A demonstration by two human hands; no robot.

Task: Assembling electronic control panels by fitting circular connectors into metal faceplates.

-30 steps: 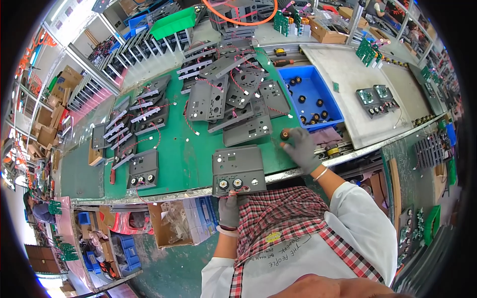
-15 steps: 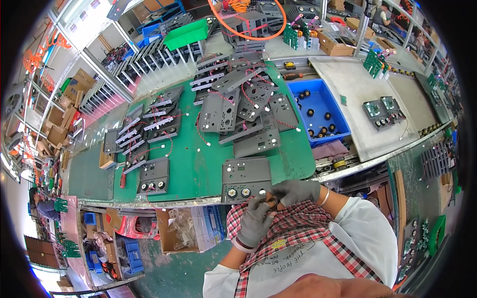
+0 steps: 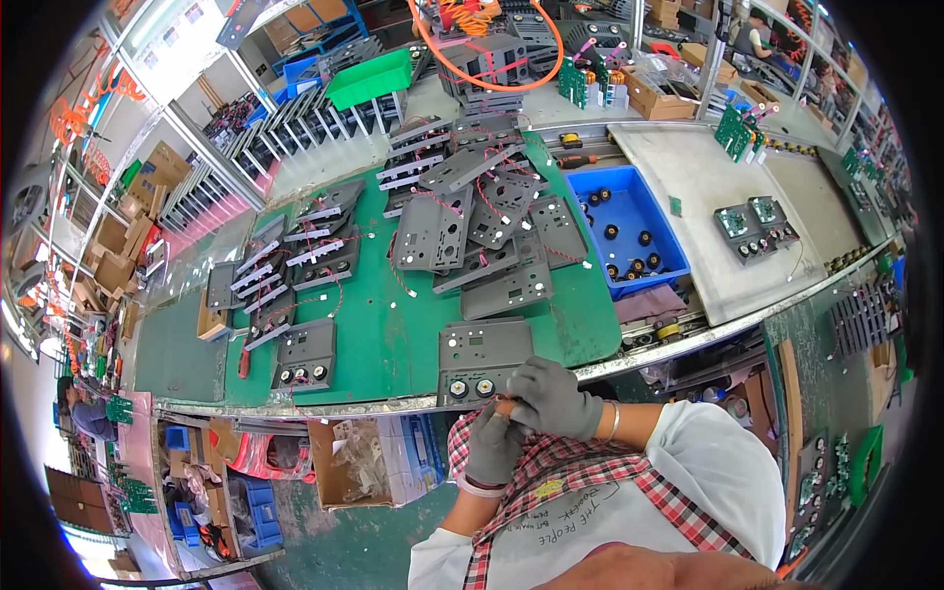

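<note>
Where the desk [image 3: 393,354] ends at six o'clock, a gray panel [image 3: 494,356] lies; at its five o'clock, the right hand [image 3: 556,398] touches the left hand [image 3: 495,450], though what their fingers [image 3: 529,386] clamp cannot be told. Two-handed handling seems underway, next calling for a steady grip.

Everything's shot from head height through a super wide fisheye, aimed down and kinda forward, so the shirt [image 3: 582,524] and checked apron [image 3: 582,456] are caught from really close up at the bottom. The left hand [image 3: 495,447] and right hand [image 3: 557,400] get framed just below the middle, with the green bench [image 3: 379,356] seen from above right past them. Way farther off, the cardboard boxes [image 3: 160,182] are shrunk and bent toward the left edge.
</note>
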